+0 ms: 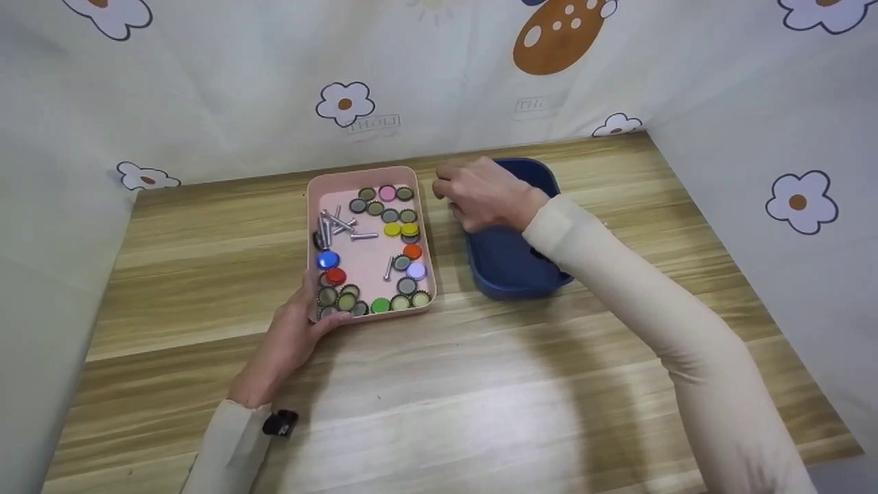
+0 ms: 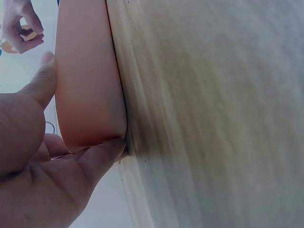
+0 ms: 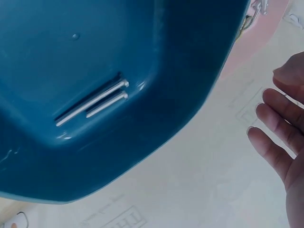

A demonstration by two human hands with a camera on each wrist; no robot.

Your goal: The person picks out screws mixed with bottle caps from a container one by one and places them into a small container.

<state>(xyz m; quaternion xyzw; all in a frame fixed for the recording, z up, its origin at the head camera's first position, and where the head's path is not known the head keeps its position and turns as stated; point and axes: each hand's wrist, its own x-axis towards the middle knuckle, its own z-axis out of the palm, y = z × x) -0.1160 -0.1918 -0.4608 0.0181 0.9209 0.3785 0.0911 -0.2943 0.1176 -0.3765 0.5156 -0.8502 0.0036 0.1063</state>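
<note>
A shallow pink tray [image 1: 363, 264] holds several bottle caps [image 1: 381, 305] along its sides, some coloured, others showing their undersides. Silver screws [image 1: 364, 236] lie among them, most bunched at the left. My left hand [image 1: 291, 336] grips the tray's near-left corner, thumb at the near wall and fingers round the side and bottom edge. Right of the tray stands a deep blue container [image 1: 511, 264]. Two silver screws [image 3: 92, 103] lie on its floor in the right wrist view. Over the container's left rim is my right hand [image 1: 488, 195], its fingers loosely bent with nothing between them.
Both containers rest on a wood-grain tabletop [image 1: 439, 391]. A pale cloth [image 1: 240, 89] with printed flowers hangs behind the table and along its sides. A small black clip [image 1: 280, 423] sits at the left sleeve.
</note>
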